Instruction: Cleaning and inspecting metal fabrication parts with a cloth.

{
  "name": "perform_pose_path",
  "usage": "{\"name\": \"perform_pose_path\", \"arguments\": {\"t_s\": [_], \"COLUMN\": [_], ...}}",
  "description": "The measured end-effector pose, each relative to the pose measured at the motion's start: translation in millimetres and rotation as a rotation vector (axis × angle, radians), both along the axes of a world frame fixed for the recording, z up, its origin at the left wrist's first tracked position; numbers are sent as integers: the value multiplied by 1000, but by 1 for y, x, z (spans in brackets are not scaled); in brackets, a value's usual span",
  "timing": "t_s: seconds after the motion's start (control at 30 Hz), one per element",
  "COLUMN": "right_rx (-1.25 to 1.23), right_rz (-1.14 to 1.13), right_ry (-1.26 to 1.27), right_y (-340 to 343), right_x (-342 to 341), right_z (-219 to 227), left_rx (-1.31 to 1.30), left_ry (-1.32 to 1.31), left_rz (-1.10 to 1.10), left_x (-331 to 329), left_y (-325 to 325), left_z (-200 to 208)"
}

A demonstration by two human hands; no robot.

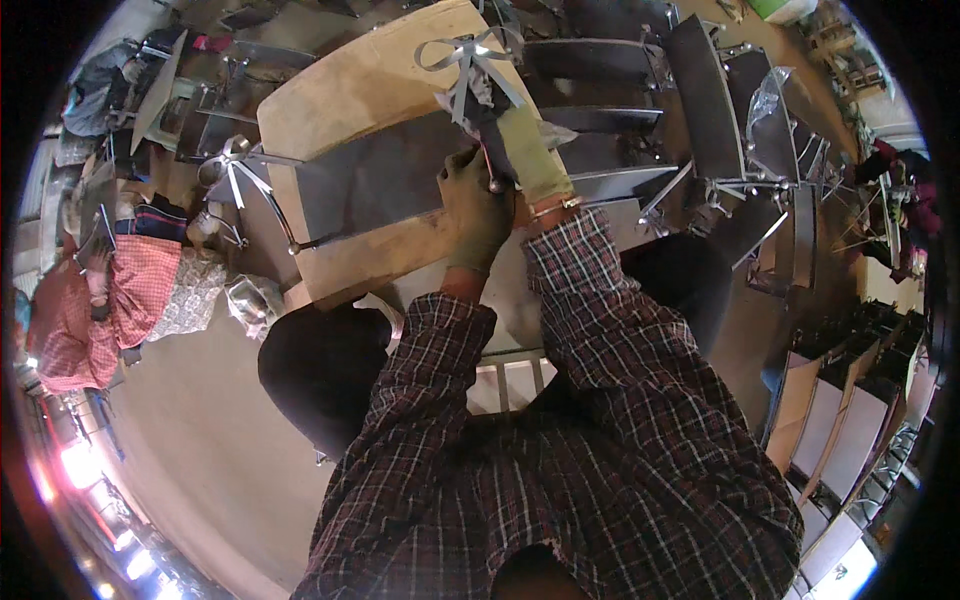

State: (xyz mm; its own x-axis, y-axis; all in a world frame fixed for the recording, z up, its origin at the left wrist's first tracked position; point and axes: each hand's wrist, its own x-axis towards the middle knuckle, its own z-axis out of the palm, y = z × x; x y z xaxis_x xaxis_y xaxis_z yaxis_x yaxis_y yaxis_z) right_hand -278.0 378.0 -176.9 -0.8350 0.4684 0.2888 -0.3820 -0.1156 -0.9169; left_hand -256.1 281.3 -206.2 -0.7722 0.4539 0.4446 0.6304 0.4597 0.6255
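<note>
A dark rectangular panel (375,175) lies across a brown board in front of me. At its left end is a curved metal rod (279,212) with a ribbon-like metal bow (236,170) and a small ball tip. A similar metal bow (466,62) stands at the right end. My right hand (490,115), gloved with a yellow-green cuff, is closed around the part just below that bow. My left hand (475,205), in an olive glove, is closed beside a small metal ball (496,186) at the panel's right end. What its fingers grip is hidden.
The brown board (360,85) lies under the panel. Several dark panels with metal fittings (705,95) crowd the right side. Stacked boards (835,420) stand at the lower right. At left, a person in a red checked garment (140,285) works near a clear plastic bag (255,303).
</note>
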Motion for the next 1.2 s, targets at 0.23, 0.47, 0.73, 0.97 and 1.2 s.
{"name": "perform_pose_path", "arguments": {"t_s": [0.23, 0.47, 0.73, 0.97, 1.2], "right_rx": [452, 141, -262, -437, -234], "right_rz": [-269, -310, -87, -173, -109], "right_ry": [-349, -140, -146, -137, 20], "right_y": [0, -21, -21, -25, 6], "right_x": [0, 5, 20, -8, -20], "right_z": [-12, -29, 15, 9, 24], "left_rx": [-194, 12, -154, -37, -142], "left_ry": [47, 74, 115, 150, -24], "left_rz": [-16, -1, -49, 1, -94], "left_x": [-7, -12, -15, -18, -17], "left_y": [-10, -3, -12, -14, -13], "left_z": [-20, -26, 7, -24, -20]}}
